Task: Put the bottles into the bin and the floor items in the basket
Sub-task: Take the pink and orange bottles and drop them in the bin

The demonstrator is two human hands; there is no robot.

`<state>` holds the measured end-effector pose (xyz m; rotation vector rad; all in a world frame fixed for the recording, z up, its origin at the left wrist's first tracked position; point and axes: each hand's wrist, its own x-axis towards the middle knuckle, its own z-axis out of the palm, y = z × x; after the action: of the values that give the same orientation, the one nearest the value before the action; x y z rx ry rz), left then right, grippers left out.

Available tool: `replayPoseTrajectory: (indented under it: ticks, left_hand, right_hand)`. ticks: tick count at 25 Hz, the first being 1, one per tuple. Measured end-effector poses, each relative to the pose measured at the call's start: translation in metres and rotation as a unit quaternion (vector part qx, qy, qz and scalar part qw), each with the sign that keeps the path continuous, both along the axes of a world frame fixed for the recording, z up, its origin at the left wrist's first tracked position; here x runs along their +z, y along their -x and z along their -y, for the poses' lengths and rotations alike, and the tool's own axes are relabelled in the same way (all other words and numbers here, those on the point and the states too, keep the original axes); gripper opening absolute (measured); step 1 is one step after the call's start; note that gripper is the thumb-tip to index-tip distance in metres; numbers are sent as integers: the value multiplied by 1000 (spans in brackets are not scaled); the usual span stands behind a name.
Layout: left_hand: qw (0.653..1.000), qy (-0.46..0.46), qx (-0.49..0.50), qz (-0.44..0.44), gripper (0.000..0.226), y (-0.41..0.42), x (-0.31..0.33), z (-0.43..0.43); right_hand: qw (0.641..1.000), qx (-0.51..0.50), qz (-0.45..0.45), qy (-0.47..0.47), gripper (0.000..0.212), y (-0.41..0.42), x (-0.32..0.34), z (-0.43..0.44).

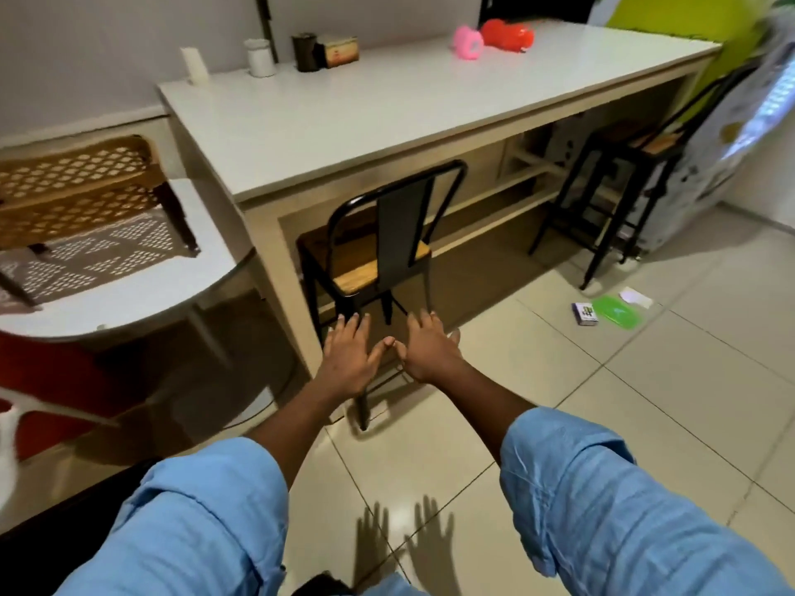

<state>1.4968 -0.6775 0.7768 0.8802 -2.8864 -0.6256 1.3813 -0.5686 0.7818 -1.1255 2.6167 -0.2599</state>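
My left hand (348, 354) and my right hand (426, 348) are stretched out flat side by side, palms down, thumbs touching, holding nothing. A pink bottle (468, 43) and a red bottle (507, 34) lie on the far end of the long white counter (387, 109). On the floor to the right lie a small box (585, 314), a green flat item (615, 309) and a white paper (636, 296). A brown lattice basket (81, 187) stands on the round white table (129, 294) at the left.
A black metal chair (383, 251) with a wooden seat stands under the counter, right beyond my hands. A black stool (623, 182) stands further right. A white cup (260, 58), a dark tin (304, 51) and a box (342, 51) sit at the counter's back.
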Motion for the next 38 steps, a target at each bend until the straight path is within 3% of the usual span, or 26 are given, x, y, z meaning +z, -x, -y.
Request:
replayPoseTrajectory:
  ticks: [7,19,28,38]
  left_hand:
    - [989,59,-137,-25,84,155,43,-23]
    - [950,96,-283,-86,78,436,129,-18]
    - [950,145,-245,-126,78,620,164,-4]
    - [982,122,-104,-97,73,772,187,19]
  right_hand:
    - [988,-131,-28,75,65,129,26,-51]
    - [947,-287,-108,91,56,366,94,-78]
    - [946,-252,-163,122,56,552,130,-95]
    - [967,-157,-123,156,68,769,161,-75]
